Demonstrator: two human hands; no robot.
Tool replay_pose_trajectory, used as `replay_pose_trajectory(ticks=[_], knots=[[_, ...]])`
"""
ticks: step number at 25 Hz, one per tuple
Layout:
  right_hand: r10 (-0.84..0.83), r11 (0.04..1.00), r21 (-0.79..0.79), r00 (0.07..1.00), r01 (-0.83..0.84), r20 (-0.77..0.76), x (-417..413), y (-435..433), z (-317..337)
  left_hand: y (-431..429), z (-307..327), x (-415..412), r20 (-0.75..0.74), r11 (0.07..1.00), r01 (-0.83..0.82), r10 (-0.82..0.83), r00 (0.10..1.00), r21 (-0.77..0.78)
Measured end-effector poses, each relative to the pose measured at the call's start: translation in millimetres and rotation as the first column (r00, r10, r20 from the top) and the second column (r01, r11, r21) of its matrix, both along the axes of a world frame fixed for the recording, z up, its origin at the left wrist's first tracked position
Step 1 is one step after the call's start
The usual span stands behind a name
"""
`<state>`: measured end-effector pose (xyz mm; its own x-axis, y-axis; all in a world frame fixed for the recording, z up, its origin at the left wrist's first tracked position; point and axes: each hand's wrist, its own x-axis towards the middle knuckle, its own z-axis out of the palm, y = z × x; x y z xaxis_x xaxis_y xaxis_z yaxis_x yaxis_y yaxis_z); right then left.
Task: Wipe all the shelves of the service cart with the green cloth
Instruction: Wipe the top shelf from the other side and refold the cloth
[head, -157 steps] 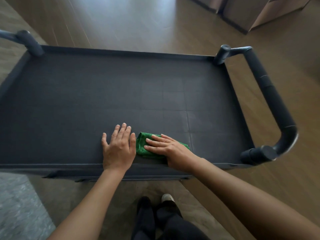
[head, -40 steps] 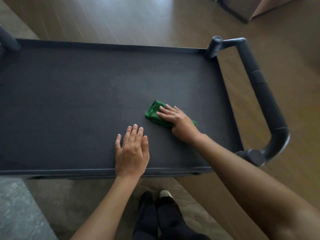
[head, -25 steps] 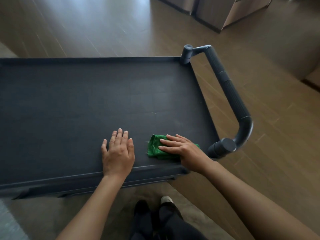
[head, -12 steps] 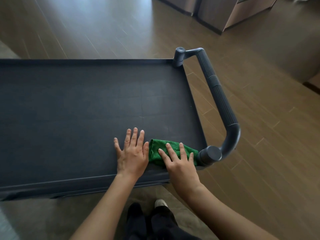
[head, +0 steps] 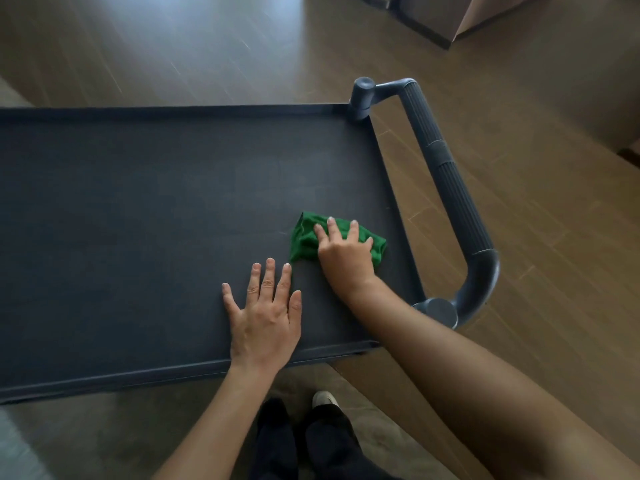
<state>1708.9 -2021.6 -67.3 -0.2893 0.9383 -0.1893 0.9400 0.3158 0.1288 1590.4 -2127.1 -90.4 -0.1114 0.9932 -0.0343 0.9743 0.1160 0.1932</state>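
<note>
On dark grey cart shelf [head: 138, 220]: crumpled green cloth [head: 304, 237] pressed under flat right hand [head: 346, 261].
Near edge: left hand [head: 266, 317] flat, holding nothing.

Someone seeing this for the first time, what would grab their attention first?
The bright green cloth stands out against the dark cart shelf, near its right end, with the right hand pressing flat on it. The left hand rests flat on the shelf beside it, by the near edge. A thick grey handle curves off that end.
</note>
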Motion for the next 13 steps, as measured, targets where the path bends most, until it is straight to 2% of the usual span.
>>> replay_pose_trajectory(ticks=[3, 7, 13], knots=[[-0.108, 0.993, -0.052, 0.994, 0.106, -0.027, -18, 67, 5, 0, 1, 1, -0.002, 1.0, 0.005, -0.005, 1.0, 0.01], [-0.146, 0.976, -0.166, 0.989, 0.139, -0.031, -23, 131, 18, 1, 0, 1, -0.007, 1.0, 0.003, -0.003, 1.0, 0.018], [-0.116, 0.981, -0.156, 0.993, 0.115, 0.002, -13, 107, 23, -3, 0, 1, -0.011, 1.0, -0.007, 0.007, 1.0, 0.015]])
